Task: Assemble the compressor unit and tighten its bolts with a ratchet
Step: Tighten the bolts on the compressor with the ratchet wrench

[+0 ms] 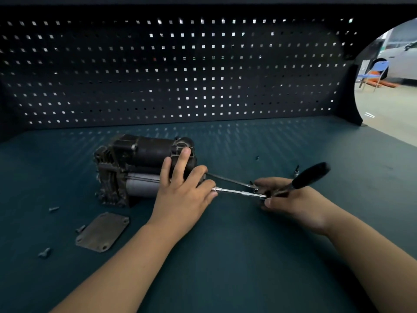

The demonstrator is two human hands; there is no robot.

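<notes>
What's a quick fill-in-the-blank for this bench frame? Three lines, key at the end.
1. The left hand lies on the compressor unit and pinches the extension bar; the right hand grips the ____, whose handle points up and to the right.
2. That handle is ____ in colour.
3. ____ loose bolts lie near the cover plate.

Missing words: ratchet; black; three.

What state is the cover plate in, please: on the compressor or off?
Off: the cover plate lies flat on the bench, apart from the compressor.
</notes>
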